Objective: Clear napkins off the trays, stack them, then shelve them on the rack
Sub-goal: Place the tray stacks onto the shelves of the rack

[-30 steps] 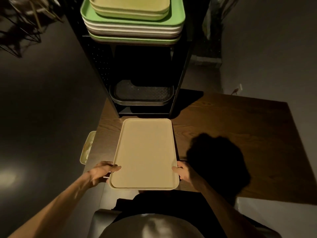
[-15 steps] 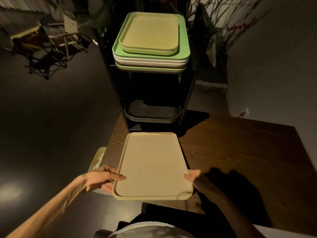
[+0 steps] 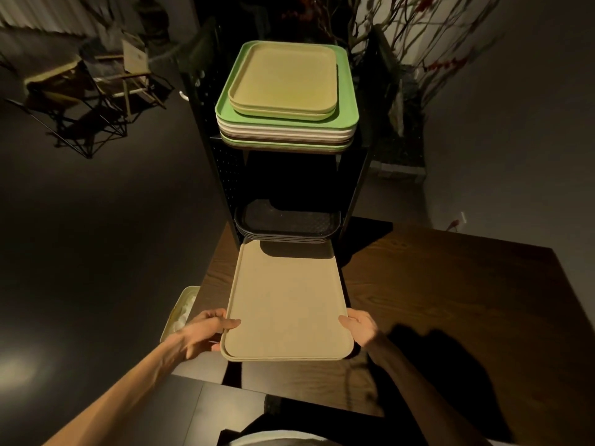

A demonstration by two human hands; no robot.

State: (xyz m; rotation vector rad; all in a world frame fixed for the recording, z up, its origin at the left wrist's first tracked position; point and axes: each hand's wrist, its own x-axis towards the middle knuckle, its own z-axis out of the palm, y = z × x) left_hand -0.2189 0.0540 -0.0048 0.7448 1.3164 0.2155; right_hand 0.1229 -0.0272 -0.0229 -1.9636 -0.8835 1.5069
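I hold a small stack of beige trays (image 3: 286, 304) level above the wooden table (image 3: 434, 300). My left hand (image 3: 206, 329) grips its near left edge and my right hand (image 3: 359, 326) grips its near right edge. The stack's far end reaches just under the black rack (image 3: 357, 188), below the dark trays (image 3: 288, 225) on its lower shelf. On the rack's top sits a pile of green and pale trays (image 3: 286, 123), with two beige trays (image 3: 285, 82) uppermost. No napkins lie on the held trays.
A pale bin (image 3: 178, 313) with crumpled white paper hangs at the table's left edge beside my left hand. Folding chairs (image 3: 96, 88) stand far left on the dark floor. Bare branches (image 3: 418, 43) rise behind the rack at right.
The beige stack has risen off the table and moved forward toward the rack. My view has tilted up, showing more of the rack's top.
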